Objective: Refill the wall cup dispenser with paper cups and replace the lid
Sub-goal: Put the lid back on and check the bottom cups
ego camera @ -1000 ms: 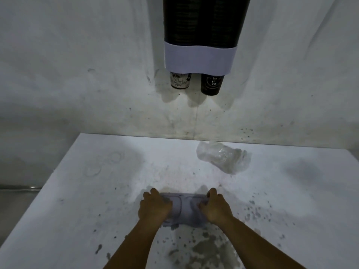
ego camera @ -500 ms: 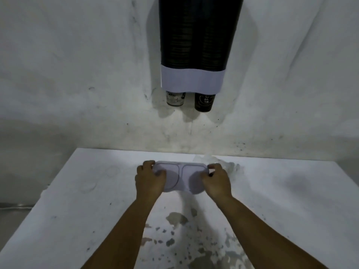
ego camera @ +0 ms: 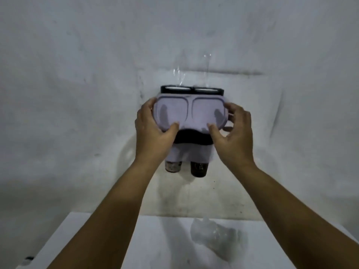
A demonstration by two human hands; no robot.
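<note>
I hold the pale lilac double-oval lid [ego camera: 190, 111] up in front of the wall cup dispenser [ego camera: 192, 89], just below its open top rim. My left hand [ego camera: 153, 131] grips the lid's left end and my right hand [ego camera: 232, 131] grips its right end. The lid is tilted with its face toward me and hides most of the dark dispenser body. Two paper cups [ego camera: 198, 168] stick out of the dispenser's white lower band.
A crumpled clear plastic wrapper [ego camera: 217, 234] lies on the white table [ego camera: 159, 247] below, close to the stained white wall [ego camera: 77, 94]. The table's left edge drops off at lower left.
Both hands have lifted the lid from the table up to the top of the dispenser, and my view has tilted upward with it.
</note>
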